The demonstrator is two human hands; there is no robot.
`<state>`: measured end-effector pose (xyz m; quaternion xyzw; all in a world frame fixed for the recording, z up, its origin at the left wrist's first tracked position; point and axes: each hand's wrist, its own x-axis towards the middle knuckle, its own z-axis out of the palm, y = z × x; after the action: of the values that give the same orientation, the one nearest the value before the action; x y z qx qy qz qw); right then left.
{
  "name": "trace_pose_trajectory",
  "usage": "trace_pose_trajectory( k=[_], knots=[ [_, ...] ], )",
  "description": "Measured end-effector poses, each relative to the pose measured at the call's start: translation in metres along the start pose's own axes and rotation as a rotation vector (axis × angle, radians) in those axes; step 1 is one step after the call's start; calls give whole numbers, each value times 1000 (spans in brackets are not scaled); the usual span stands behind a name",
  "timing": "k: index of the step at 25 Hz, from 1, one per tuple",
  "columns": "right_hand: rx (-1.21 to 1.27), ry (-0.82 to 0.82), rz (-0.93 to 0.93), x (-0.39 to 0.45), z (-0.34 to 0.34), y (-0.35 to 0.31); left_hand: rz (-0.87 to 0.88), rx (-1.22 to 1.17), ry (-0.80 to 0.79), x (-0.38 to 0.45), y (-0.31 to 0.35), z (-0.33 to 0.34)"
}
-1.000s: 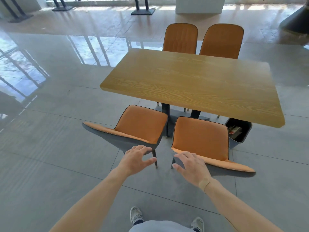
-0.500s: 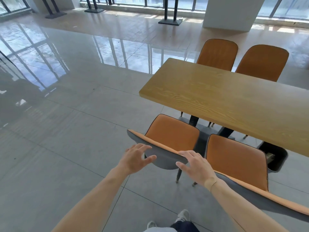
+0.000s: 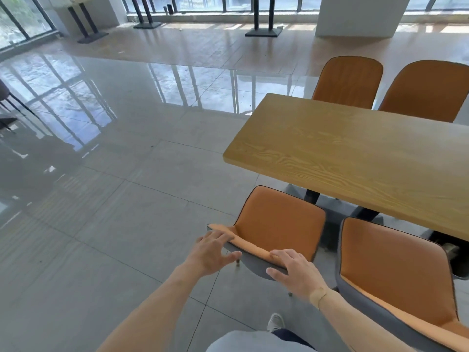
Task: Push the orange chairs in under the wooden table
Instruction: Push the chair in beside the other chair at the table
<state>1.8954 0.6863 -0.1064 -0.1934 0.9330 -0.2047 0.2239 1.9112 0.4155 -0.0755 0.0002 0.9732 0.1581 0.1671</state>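
Observation:
A wooden table (image 3: 355, 153) stands on the right. On its near side two orange chairs with grey backs stand pulled out: the left chair (image 3: 276, 224) and the right chair (image 3: 396, 270). My left hand (image 3: 213, 252) rests on the left end of the left chair's backrest top, fingers spread. My right hand (image 3: 297, 273) lies over the right end of the same backrest, fingers on top and thumb on the grey back. Two more orange chairs (image 3: 350, 82) (image 3: 429, 90) stand at the table's far side.
Glossy grey tiled floor (image 3: 114, 212) spreads out to the left. Black post bases (image 3: 264, 31) and a white pillar (image 3: 360, 16) stand by the far windows. A dark bin (image 3: 456, 260) sits under the table's near right. My shoe (image 3: 275, 322) is behind the left chair.
I have shifted left, and both hands moved forward from mid-air onto the left chair's backrest top. The right hand left the right chair's side.

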Motion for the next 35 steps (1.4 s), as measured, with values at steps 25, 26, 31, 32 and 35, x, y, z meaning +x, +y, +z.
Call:
trace_pose_trajectory(
  k=[25, 26, 31, 32, 35],
  knots=[
    [-27, 283, 524, -1, 34, -46, 446, 110, -126, 92, -59, 21],
    [-34, 277, 521, -1, 35, -46, 433, 107, -127, 91, -59, 21],
    [-113, 301, 529, -7, 39, -46, 421, 111, -122, 82, -53, 24],
    [-132, 300, 524, -10, 40, -45, 422, 113, -121, 78, -52, 26],
    [-148, 295, 502, -25, 44, -41, 414, 103, -104, 61, -47, 34]
  ],
)
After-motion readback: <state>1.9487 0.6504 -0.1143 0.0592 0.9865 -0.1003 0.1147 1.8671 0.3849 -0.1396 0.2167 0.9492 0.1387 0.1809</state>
